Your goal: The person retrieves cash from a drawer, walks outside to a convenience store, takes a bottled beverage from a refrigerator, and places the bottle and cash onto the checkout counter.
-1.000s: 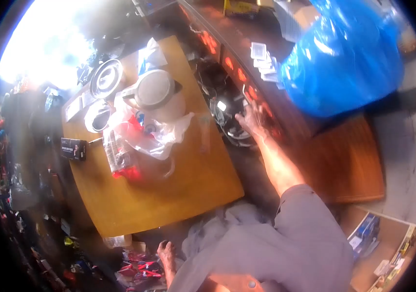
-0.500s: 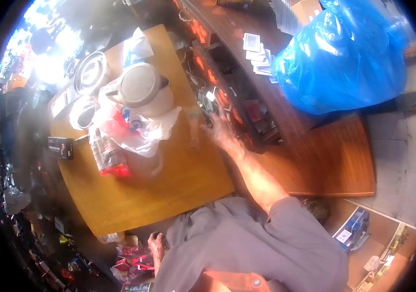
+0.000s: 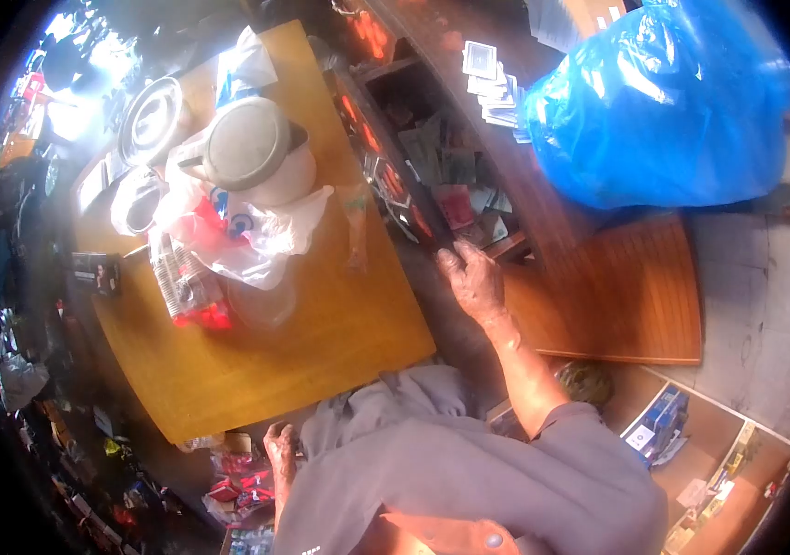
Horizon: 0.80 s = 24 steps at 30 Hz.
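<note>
My right hand point(image 3: 476, 282) is closed on the near end of the dark wooden drawer front point(image 3: 427, 208), thumb and fingers at its edge. The drawer stands pulled out from under the brown desk point(image 3: 589, 259). Inside lie papers point(image 3: 464, 166), some looking like banknotes, and a reddish piece point(image 3: 455, 205). Down at the lower left, my left hand point(image 3: 281, 449) rests beside my grey clothing with its fingers curled; I see nothing in it.
The yellow table point(image 3: 321, 342) to the left carries a lidded pitcher point(image 3: 251, 153), plastic bags, stacked cups point(image 3: 182, 277) and, at its edge, a black box point(image 3: 97, 273). On the desk are playing cards point(image 3: 496, 92) and a big blue bag point(image 3: 654, 120). An open compartment point(image 3: 728, 435) is at lower right.
My right hand has come back toward me from beyond the drawer front to its near end. More of the drawer's inside shows now. My left hand has hardly moved.
</note>
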Available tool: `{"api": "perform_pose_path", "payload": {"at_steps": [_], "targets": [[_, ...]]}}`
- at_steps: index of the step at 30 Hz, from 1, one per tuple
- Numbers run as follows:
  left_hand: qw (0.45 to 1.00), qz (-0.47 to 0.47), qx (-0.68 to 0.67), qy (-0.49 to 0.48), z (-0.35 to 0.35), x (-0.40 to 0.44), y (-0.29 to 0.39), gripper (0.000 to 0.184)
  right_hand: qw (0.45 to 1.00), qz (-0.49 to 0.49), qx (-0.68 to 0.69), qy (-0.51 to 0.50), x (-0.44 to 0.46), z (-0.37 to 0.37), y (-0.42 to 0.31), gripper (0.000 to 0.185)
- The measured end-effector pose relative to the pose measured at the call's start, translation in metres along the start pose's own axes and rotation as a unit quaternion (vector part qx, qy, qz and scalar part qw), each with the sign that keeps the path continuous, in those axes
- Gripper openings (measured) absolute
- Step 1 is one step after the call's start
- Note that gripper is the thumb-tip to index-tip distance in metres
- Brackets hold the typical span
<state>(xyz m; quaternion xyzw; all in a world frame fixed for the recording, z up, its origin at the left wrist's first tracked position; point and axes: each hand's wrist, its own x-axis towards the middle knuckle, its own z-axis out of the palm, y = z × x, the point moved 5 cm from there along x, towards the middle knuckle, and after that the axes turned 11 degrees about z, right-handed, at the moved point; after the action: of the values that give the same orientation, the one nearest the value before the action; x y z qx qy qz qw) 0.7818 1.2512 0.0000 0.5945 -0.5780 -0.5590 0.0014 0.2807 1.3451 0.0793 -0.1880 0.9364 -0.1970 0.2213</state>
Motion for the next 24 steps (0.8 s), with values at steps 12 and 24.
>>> {"api": "perform_pose_path", "payload": {"at_steps": [12, 24], "targets": [[0.999, 0.03, -0.025, 0.028, 0.012, 0.001, 0.021, 0.04, 0.984, -0.059, 0.13, 0.111, 0.086, 0.005, 0.035, 0.042], [0.997, -0.055, 0.013, 0.05, 0.021, -0.01, -0.013, 0.037, 0.978, 0.084, -0.017, 0.188, 0.166, 0.027, 0.042, 0.058]]}}
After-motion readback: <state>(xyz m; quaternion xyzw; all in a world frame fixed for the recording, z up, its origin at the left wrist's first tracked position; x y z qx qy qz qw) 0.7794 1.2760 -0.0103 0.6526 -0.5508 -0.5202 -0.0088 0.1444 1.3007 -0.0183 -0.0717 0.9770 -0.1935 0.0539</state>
